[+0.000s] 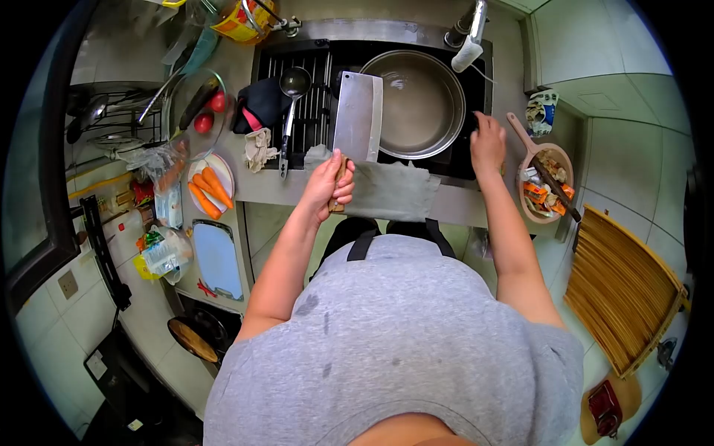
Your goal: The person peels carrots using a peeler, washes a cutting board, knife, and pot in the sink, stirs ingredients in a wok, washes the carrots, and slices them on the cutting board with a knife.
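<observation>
My left hand [327, 184] grips the wooden handle of a cleaver [358, 119], whose broad blade points away from me over the sink. The blade partly overlaps the left rim of a round metal pan [421, 134] holding what looks like water. To the right of the pan, my right hand [488, 145] is at the sink's right edge with its fingers curled. What those fingers close on is hidden. A grey cloth [394, 192] hangs over the front counter edge, just right of my left hand.
Left of the pan, a ladle [295, 83] lies on a rack [323, 70]. The faucet [470, 53] reaches over the sink's back right. Carrots [211, 189] lie on a plate at left, near a blue cutting board [216, 260]. A pink strainer [523, 167] with scraps stands at right.
</observation>
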Demonstrator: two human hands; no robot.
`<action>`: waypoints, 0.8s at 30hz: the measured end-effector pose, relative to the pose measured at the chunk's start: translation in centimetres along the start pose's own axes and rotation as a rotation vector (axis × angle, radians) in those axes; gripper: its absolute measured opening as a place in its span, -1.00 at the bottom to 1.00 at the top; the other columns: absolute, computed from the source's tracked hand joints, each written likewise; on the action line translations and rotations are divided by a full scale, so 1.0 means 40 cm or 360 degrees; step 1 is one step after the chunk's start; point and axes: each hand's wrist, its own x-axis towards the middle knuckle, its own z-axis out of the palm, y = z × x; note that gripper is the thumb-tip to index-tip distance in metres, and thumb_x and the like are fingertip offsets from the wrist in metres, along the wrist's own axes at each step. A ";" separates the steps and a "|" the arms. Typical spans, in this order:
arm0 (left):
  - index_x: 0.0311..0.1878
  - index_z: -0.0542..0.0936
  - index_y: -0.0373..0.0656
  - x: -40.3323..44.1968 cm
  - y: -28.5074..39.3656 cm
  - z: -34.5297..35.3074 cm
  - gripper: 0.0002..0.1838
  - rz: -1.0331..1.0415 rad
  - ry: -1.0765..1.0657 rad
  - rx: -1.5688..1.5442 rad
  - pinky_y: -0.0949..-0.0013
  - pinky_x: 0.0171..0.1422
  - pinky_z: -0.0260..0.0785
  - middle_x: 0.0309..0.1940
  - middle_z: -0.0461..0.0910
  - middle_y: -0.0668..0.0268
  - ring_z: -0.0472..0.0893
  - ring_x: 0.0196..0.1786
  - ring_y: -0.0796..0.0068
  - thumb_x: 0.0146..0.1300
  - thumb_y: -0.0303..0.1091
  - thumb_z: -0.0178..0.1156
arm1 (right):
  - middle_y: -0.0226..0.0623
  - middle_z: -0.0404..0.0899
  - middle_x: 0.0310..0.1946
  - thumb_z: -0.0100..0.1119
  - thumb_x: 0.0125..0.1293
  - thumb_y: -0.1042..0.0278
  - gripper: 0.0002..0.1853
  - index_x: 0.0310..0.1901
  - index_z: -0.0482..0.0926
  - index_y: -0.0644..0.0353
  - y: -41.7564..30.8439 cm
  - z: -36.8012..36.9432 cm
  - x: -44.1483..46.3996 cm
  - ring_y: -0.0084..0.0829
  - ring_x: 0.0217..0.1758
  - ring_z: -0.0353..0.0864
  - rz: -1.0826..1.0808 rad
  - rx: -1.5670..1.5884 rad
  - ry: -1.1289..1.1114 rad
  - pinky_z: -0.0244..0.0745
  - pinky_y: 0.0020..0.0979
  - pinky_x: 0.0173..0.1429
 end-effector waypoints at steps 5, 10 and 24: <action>-0.19 0.39 -0.17 0.091 0.015 0.002 -0.50 -0.0118 0.0171 0.0263 0.55 -0.61 0.01 -0.63 0.19 0.47 0.11 -0.68 0.70 0.54 0.15 -0.16 | -0.06 0.56 0.09 0.12 0.19 0.51 -0.54 0.18 0.49 0.12 -0.144 0.127 0.051 -0.05 0.18 0.54 -0.0220 0.0895 -0.0421 0.41 -0.19 0.27; -0.22 0.40 -0.21 0.202 0.021 0.010 -0.45 -0.0268 0.0237 0.0437 0.51 -0.59 0.04 -0.61 0.25 0.44 0.13 -0.66 0.66 0.54 0.17 -0.18 | -0.12 0.60 0.05 0.18 0.17 0.53 -0.58 0.11 0.58 0.08 -0.106 0.398 0.084 -0.11 0.13 0.58 -0.0126 0.0032 0.0127 0.36 -0.22 0.32; -0.17 0.41 -0.27 0.354 0.060 0.028 -0.45 -0.0469 0.0202 0.0287 0.52 -0.59 0.04 -0.59 0.26 0.44 0.14 -0.66 0.67 0.57 0.11 -0.24 | -0.39 0.58 0.16 0.29 0.18 0.46 -0.59 0.10 0.63 -0.03 -0.280 0.119 -0.015 -0.22 0.22 0.41 -0.0525 0.1339 -0.0319 0.29 -0.25 0.34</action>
